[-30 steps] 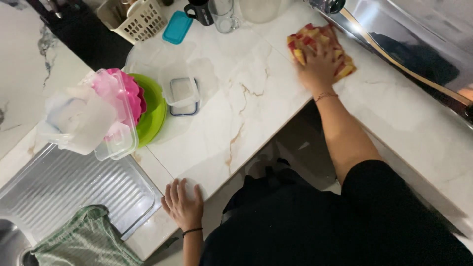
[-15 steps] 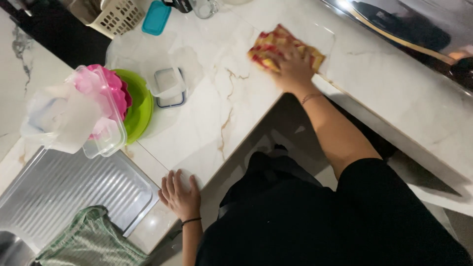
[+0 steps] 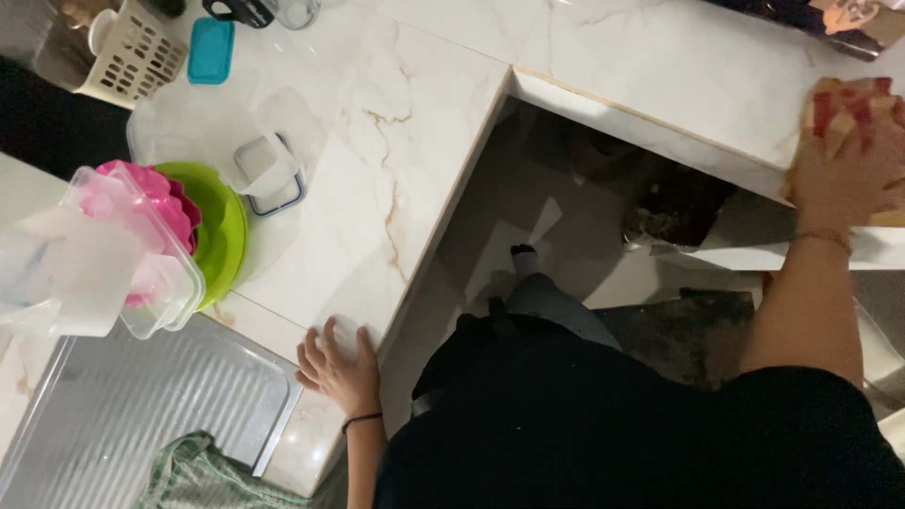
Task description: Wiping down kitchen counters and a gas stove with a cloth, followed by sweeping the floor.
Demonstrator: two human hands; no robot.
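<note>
My right hand (image 3: 844, 179) presses flat on a red and yellow cloth (image 3: 848, 108) lying on the white marble counter (image 3: 424, 141) at the far right, near its front edge. My left hand (image 3: 339, 363) rests flat, fingers spread, on the counter's edge next to the metal draining board (image 3: 132, 415). It holds nothing.
A stack of clear plastic containers (image 3: 104, 259) sits with a pink bowl (image 3: 156, 203) and a green bowl (image 3: 222, 231) at the left. A clear lid (image 3: 269, 170), a teal lid (image 3: 209, 49) and a cream basket (image 3: 127, 57) lie farther back. A green cloth (image 3: 203, 476) is on the draining board.
My right hand has slid the cloth along the counter to the right. The view has shifted right and come closer. My left hand has stayed on the counter edge.
</note>
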